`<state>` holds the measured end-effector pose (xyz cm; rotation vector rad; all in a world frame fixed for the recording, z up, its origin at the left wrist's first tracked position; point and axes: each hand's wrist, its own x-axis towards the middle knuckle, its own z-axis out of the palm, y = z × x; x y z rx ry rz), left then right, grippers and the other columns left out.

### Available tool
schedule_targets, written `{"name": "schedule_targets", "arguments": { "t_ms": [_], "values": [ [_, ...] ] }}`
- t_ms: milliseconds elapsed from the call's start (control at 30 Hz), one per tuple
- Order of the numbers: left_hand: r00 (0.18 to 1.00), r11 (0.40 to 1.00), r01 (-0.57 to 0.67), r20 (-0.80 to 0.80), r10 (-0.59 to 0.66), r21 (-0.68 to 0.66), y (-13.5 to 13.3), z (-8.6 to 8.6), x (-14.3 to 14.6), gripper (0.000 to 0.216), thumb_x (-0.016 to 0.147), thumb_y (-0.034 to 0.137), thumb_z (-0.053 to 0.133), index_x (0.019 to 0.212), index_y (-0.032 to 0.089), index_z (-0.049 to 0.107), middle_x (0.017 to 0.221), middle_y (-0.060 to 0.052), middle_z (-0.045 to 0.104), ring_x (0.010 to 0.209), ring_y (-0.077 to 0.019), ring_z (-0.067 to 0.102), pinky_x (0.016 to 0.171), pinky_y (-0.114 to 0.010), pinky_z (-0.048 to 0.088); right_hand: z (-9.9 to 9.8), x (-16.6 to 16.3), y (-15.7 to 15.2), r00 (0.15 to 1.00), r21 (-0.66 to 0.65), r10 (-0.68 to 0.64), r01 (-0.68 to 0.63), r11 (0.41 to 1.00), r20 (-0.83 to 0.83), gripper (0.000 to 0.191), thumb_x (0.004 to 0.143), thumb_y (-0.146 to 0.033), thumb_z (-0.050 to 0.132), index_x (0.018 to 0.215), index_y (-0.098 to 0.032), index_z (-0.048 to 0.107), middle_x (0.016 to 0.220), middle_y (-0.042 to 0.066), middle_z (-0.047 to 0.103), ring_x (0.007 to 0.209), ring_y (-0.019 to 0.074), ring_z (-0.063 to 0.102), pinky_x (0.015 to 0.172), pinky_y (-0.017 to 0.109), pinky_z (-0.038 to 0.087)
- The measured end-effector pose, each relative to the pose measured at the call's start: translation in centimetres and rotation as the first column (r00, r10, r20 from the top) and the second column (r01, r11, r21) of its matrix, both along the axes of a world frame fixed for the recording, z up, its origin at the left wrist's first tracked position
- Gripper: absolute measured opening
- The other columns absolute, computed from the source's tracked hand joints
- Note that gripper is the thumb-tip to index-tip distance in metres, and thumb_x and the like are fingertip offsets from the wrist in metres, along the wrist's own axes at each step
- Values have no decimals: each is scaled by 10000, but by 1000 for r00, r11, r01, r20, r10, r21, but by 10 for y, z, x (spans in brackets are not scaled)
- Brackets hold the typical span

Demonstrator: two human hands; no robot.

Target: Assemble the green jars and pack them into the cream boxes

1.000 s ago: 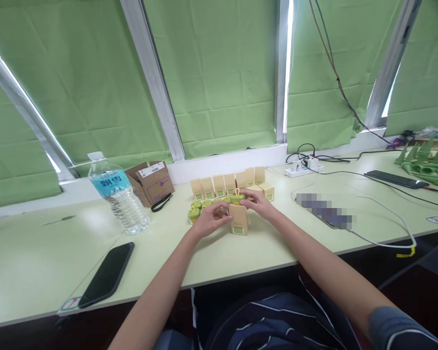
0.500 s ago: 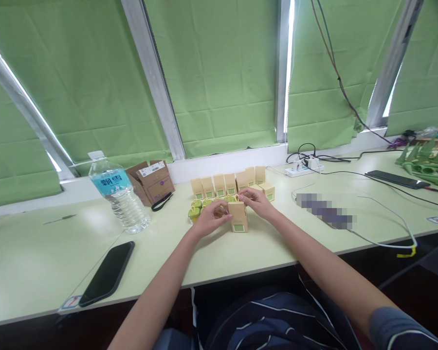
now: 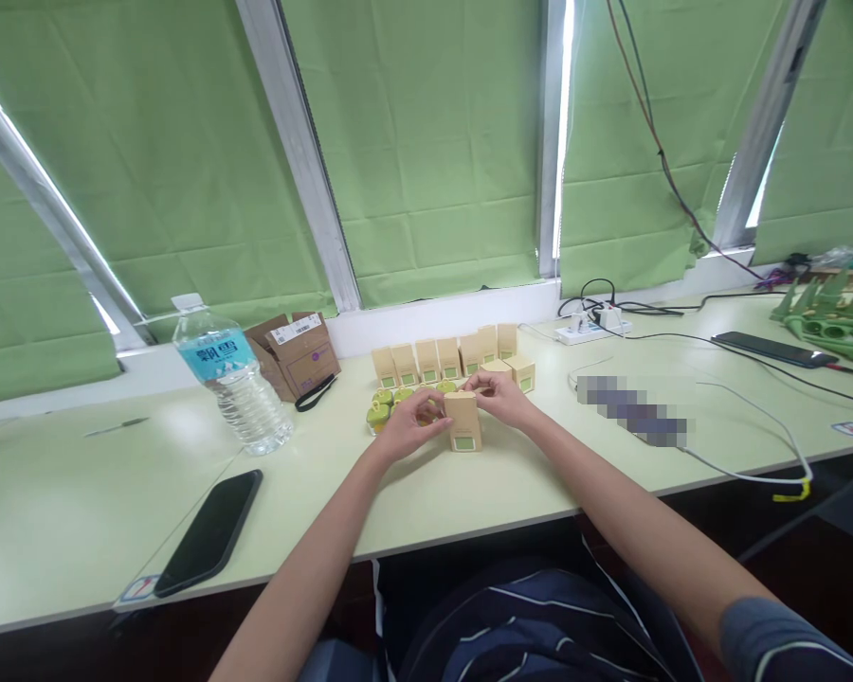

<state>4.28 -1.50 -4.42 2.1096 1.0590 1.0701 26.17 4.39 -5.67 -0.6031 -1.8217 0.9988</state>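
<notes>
A small tan cardboard box (image 3: 462, 423) with a green window stands upright on the table before me. My left hand (image 3: 413, 423) holds its left side, thumb near the front and fingers curled behind. At its upper right edge, my right hand (image 3: 499, 397) has its fingers bent against the box, the tips partly hidden behind it. Several little glass jars with green caps and loops (image 3: 379, 414) cluster just beyond my left hand, which covers some of them. A row of similar tan boxes (image 3: 427, 361) stands behind them, with more boxes (image 3: 521, 370) past my right hand.
Left on the table (image 3: 313, 511) are a water bottle (image 3: 234, 379), an open brown carton (image 3: 302, 355) and a black phone (image 3: 209, 532). To the right lie a blurred-out object with a white cable (image 3: 746, 477), a power strip (image 3: 589, 328) and another dark phone (image 3: 769, 349).
My right hand's fingers have dropped slightly at the box top, and the small yellowish loop by their tips no longer shows. My left hand and the box have barely moved.
</notes>
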Motion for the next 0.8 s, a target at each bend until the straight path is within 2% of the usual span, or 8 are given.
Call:
{"name": "schedule_targets", "arguments": {
  "t_ms": [233, 400, 500, 667, 800],
  "values": [
    [999, 1000, -21, -33, 21, -13, -3, 3, 2, 348, 818, 417, 708, 1070, 210, 587, 995, -52, 667, 836, -158, 650, 758, -299, 532, 0, -1, 1, 995, -4, 55, -55, 999, 85, 124, 733, -269, 664, 800, -168, 692, 1070, 67, 700, 995, 216, 640, 748, 283, 520],
    [998, 1000, -27, -48, 27, -13, -2, 3, 1, 346, 820, 413, 708, 1065, 205, 580, 972, -51, 676, 839, -161, 654, 762, -302, 527, -4, -2, 2, 978, -3, 117, -118, 993, 175, 157, 745, -230, 615, 849, -156, 706, 902, 45, 702, 882, 199, 629, 729, 286, 499],
    [998, 999, -38, -49, 37, -7, -2, 3, 1, 345, 817, 416, 710, 1057, 204, 581, 986, -53, 675, 839, -159, 652, 756, -294, 526, -4, -3, 1, 974, 19, 140, -146, 989, 179, 165, 735, -203, 596, 853, -148, 697, 884, 38, 698, 850, 188, 617, 735, 285, 486],
    [999, 999, -36, -4, 36, 26, -3, 3, 2, 331, 829, 420, 696, 1053, 202, 587, 1140, -76, 627, 848, -146, 653, 763, -292, 537, -1, -3, -1, 985, 37, 64, -71, 997, 162, 112, 748, -217, 569, 802, -159, 648, 824, 19, 655, 805, 168, 583, 670, 256, 437],
    [999, 998, -48, 18, 48, 30, -1, 4, 2, 347, 818, 430, 706, 1057, 199, 606, 1112, -72, 644, 848, -153, 662, 739, -287, 546, -3, -2, 2, 991, 69, 8, -18, 997, 136, 118, 759, -232, 578, 834, -169, 643, 847, 19, 651, 796, 158, 570, 701, 267, 433]
  ]
}}
